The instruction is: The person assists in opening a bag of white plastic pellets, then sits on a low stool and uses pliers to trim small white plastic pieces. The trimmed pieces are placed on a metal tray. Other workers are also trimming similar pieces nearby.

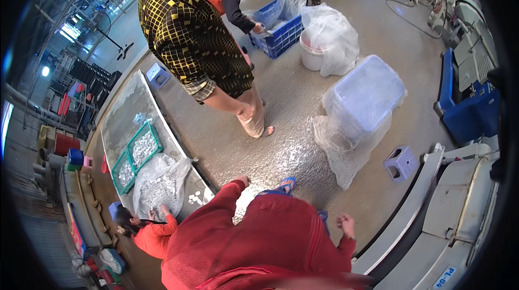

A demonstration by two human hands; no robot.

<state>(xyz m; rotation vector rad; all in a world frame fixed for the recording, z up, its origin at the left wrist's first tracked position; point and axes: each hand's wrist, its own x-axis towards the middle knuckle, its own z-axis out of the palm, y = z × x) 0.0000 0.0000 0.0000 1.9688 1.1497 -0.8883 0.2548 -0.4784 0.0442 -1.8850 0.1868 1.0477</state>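
My left hand hangs low at the end of a red sleeve, above the wet floor. Only a small part of it shows, so its fingers cannot be made out. On the other side my right hand is held out from my body, its fingers loosely bent and apart with nothing in them. Below me a blue sandal shows on my foot. Nearest to my left hand is a low metal table. It bears green baskets of small pale pieces and a clear plastic bag of similar pieces.
A person in a patterned shirt stands ahead. Another person bends at a blue crate. A white bucket, a plastic-draped bin and a lilac stool stand rightward. Machines line the right; a person in orange works left.
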